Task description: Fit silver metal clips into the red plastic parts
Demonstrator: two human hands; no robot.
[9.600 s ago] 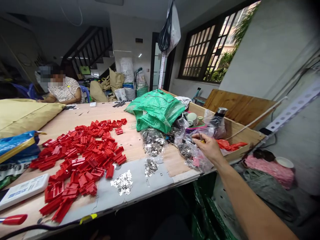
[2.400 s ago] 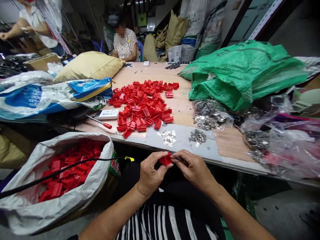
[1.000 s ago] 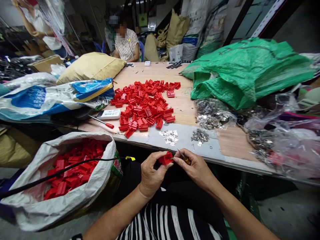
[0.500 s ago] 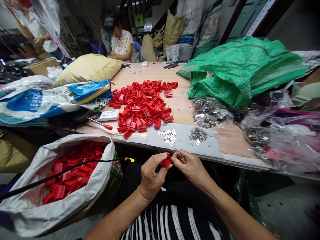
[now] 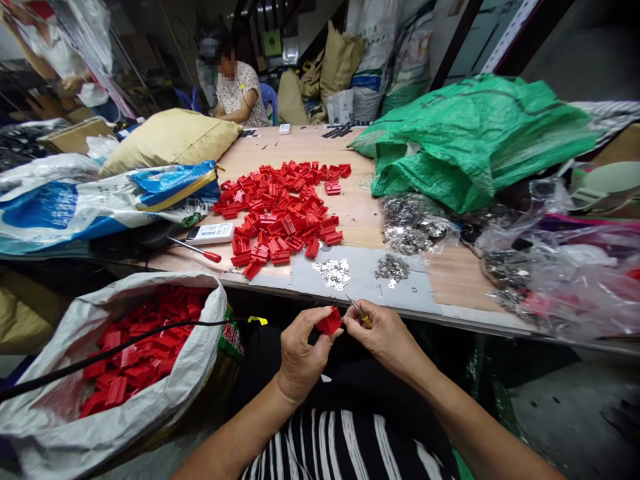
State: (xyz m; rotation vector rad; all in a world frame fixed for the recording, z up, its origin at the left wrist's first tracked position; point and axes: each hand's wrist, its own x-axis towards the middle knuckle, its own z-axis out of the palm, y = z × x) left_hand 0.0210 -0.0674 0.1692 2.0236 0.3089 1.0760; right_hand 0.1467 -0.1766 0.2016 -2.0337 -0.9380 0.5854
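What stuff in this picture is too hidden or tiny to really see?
- Red piece, head view: the left hand fingers cover most of it, so its shape is unclear.
- Small tool in the right hand: only a thin tip and a yellow bit show; the palm hides the rest.
- Silver bits on the table: too small to tell apart.
- White sack of red parts: cut off at the bottom left edge.
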